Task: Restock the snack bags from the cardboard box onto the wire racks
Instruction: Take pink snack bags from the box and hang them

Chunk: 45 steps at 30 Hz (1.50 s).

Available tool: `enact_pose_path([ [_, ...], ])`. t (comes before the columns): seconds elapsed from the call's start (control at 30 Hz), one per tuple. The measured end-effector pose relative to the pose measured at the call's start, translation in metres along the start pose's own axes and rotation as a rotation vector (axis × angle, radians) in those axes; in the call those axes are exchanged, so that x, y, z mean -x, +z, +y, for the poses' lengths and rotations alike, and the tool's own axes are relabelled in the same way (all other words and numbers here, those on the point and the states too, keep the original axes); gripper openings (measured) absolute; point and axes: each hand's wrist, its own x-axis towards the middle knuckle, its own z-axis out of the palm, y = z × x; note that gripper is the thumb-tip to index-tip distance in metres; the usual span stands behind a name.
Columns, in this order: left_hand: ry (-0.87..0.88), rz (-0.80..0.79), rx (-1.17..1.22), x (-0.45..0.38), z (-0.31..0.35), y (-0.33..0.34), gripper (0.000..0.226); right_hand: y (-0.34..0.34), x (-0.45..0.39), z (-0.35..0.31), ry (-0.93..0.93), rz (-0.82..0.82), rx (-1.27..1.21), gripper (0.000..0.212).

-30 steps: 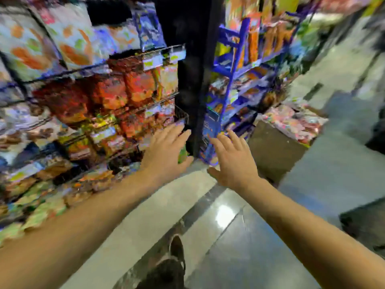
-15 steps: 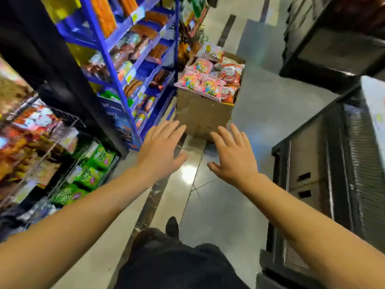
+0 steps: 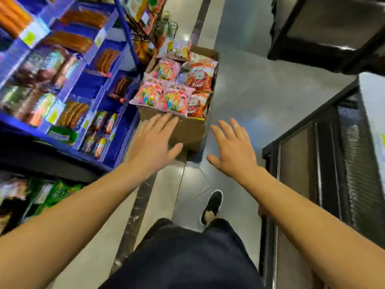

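Cardboard box on the aisle floor, just beside the blue shelving, heaped with pink and orange snack bags. Left hand stretched out before its near wall, fingers straight and spread, holding nothing. Right hand off the box's right corner, likewise splayed and empty. Black shoe lower down, dark cabinet at right

It was a shop aisle: blue metal shelving with price tags at upper left held packaged sausages, a brown cardboard box of pink and orange snack bags mid-frame.
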Motion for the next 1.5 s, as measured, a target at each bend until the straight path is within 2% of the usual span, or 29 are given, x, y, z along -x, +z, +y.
enact_pose_path([
  [0.17,-0.132,-0.036,0.036,-0.086,0.027,0.000,0.076,-0.033,-0.080,0.074,-0.085,-0.038,0.017,0.087],
  [0.33,-0.223,-0.056,0.021,-0.153,0.028,0.003,0.076,-0.053,-0.162,0.119,-0.155,-0.054,0.024,0.087],
  [0.53,-0.254,0.003,0.072,-0.236,-0.001,0.014,0.077,-0.064,-0.268,0.143,-0.223,-0.081,0.047,0.090],
  [0.83,-0.327,-0.088,0.128,-0.361,-0.050,0.015,0.080,-0.076,-0.402,0.165,-0.182,-0.142,0.024,0.091],
  [1.07,-0.382,-0.109,0.166,-0.426,-0.066,0.041,0.076,-0.057,-0.484,0.184,-0.185,-0.230,-0.001,0.093],
  [1.17,-0.460,-0.177,0.192,-0.452,-0.068,0.059,0.075,-0.040,-0.522,0.196,-0.211,-0.286,-0.006,0.094],
  [1.27,-0.556,-0.144,0.278,-0.476,-0.067,0.076,0.080,-0.019,-0.554,0.206,-0.255,-0.337,-0.019,0.092],
  [1.4,-0.600,-0.218,0.164,-0.495,-0.076,0.110,0.076,0.009,-0.586,0.213,-0.316,-0.444,-0.012,0.087],
  [1.5,-0.713,-0.276,0.225,-0.495,-0.088,0.131,0.074,0.032,-0.601,0.206,-0.381,-0.484,-0.013,0.084],
])
